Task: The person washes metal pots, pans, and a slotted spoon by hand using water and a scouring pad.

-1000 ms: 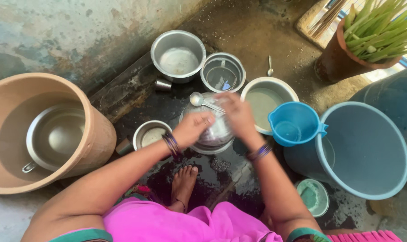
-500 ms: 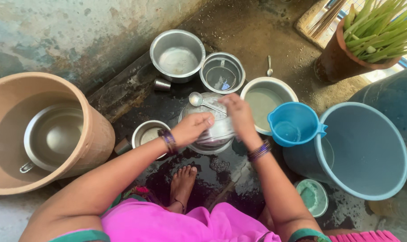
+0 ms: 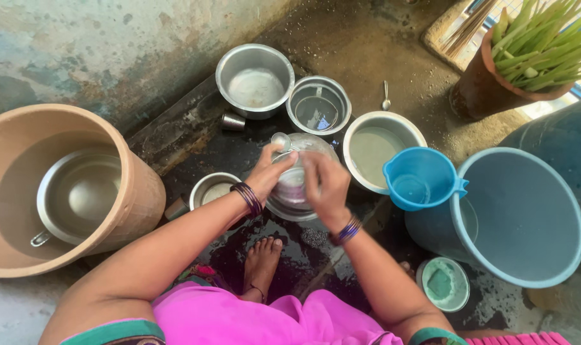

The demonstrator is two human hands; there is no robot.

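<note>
Held thing: a round steel vessel (image 3: 295,185), shiny and wet, is sitting low over the dark wet floor (image 3: 316,252) in the middle of the ring of pots; its rim is showing behind the fingers and its lower curve below them.
Look of it: the metal is reflecting light in pale streaks, with a pinkish tint near the centre; a steel spoon (image 3: 281,142) is lying across its far rim, bowl pointing to the left.
Left hand: the left hand (image 3: 271,169) is clasping the vessel's left rim, fingers curled over the edge beside the spoon.
Right hand: the right hand (image 3: 324,185) is pressing on the vessel's right side, fingers bent against the metal; what lies under the palm is hidden.
Nearby: 1 small steel bowl (image 3: 215,189) is standing just left of the vessel, 1 steel pot of cloudy water (image 3: 381,148) just right, and a blue jug (image 3: 421,177) is resting by the blue bucket (image 3: 527,217).
</note>
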